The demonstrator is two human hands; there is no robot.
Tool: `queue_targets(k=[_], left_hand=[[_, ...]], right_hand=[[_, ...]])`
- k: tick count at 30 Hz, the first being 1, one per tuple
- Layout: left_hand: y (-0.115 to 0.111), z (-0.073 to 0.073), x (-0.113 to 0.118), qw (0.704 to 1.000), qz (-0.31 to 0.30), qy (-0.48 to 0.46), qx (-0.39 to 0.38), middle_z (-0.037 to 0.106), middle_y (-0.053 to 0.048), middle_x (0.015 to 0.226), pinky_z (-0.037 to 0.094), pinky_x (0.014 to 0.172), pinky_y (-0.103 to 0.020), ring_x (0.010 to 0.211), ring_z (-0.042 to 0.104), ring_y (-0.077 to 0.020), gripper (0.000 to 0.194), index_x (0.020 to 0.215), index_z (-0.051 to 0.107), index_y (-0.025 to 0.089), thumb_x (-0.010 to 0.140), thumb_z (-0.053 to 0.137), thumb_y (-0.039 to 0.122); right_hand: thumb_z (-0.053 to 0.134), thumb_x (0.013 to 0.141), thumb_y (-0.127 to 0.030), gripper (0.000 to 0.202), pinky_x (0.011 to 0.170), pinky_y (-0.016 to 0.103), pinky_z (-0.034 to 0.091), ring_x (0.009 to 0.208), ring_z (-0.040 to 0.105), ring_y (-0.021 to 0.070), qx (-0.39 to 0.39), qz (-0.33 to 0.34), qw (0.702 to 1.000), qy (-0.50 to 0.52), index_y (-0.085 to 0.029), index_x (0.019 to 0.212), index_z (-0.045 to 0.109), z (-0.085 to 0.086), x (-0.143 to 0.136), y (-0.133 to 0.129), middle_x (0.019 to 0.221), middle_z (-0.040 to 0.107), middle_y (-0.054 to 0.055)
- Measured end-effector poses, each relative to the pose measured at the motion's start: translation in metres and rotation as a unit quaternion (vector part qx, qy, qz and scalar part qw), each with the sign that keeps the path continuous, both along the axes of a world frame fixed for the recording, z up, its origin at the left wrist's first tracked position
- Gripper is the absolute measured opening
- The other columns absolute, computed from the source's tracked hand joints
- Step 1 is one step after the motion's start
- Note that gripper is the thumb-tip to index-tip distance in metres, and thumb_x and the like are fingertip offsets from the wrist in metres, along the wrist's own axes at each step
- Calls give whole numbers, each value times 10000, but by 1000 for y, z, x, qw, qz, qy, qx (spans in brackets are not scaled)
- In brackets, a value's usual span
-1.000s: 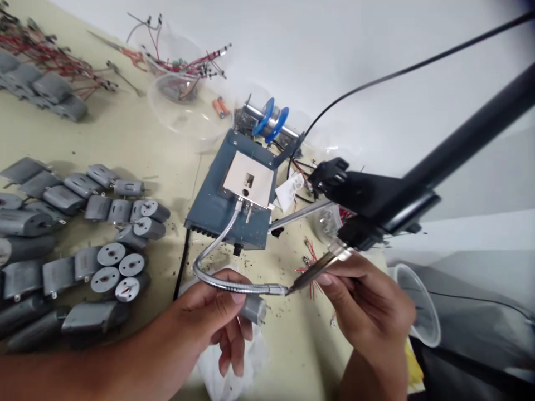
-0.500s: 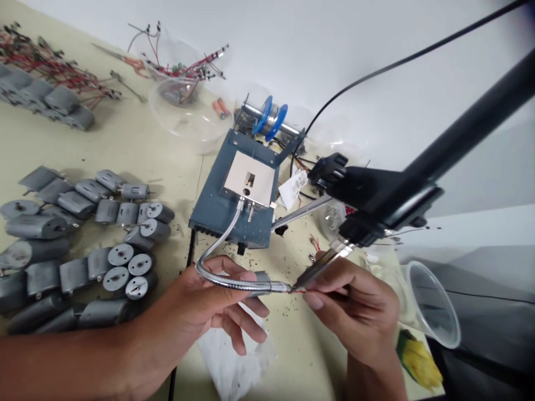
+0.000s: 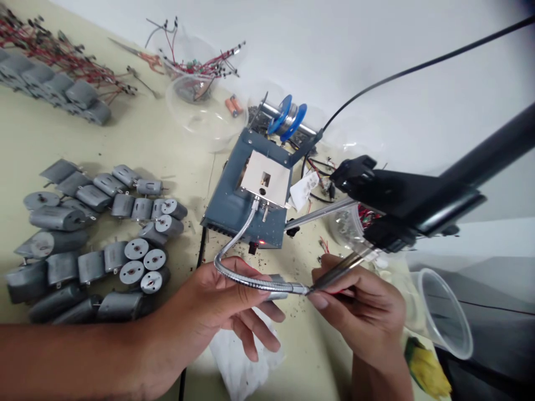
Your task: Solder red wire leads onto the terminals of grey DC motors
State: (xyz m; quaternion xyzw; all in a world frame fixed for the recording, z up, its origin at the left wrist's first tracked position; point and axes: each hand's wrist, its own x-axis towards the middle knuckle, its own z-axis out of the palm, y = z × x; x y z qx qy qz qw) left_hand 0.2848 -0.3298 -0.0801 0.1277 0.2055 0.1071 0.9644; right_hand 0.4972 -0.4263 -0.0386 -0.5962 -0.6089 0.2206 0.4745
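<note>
Motor, where is it?

In the left hand, above the table, partly hidden by the hose.

And those fingers?

Thumb and forefinger grip it; the others hang loosely spread.

What about the right hand?

Thumb and forefinger are closed on a red wire, just beside the tip of the iron.

Does that tip touch the motor?

I can't tell. It comes close to the hose's end, and the contacts there are too small to make out.

What holds the iron?

A black clamp, high on the right. The hose curves up to a blue-grey box with a small red light lit on its front.

Further out?

Behind the box, a blue spool on a metal bar. White tissue lies below the left hand. More motors lie grouped on the left, with scissors beyond. A clear tub stands tilted beside the right hand.
</note>
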Motion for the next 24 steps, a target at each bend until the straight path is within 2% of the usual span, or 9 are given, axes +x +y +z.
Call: queue_targets(k=[2,7,16,20,24], left_hand=[[0,0,0,1000,3,-10,-1,887,-53,798,634,477,-208,610,852,-210,445,937,726,180,794,1043,458],[-2,-2,-1,1000,12,-14,5,894,-57,819,632,473,-193,611,855,-207,429,970,750,177,806,1038,450],[-2,1,0,1000,17,-21,-9,900,-66,821,628,460,-189,597,853,-207,404,951,761,179,808,1039,436],[-2,3,0,1000,11,-20,-8,897,-62,825,630,470,-183,606,854,-196,382,944,779,173,820,1032,431],[-3,4,-2,1000,12,-17,-5,892,-54,815,630,474,-182,600,849,-189,385,937,781,174,820,1031,443]], right_hand=[[843,952,-140,182,461,189,479,527,619,116,-4,1,1000,-1,-228,863,711,0,0,0,723,724,-5],[836,952,-132,183,453,181,443,515,576,96,-3,1,1000,-5,-232,867,708,0,0,0,725,713,-19],[836,967,-151,178,477,199,470,563,598,112,5,1,1000,-3,-243,885,707,-2,3,-3,730,696,-24],[823,967,-121,179,442,206,411,508,539,95,-4,8,1000,-6,-243,891,717,-1,2,-1,732,716,-26],[825,970,-126,175,455,205,440,530,584,104,-1,8,1000,-2,-240,892,717,-2,1,0,754,738,-17]])
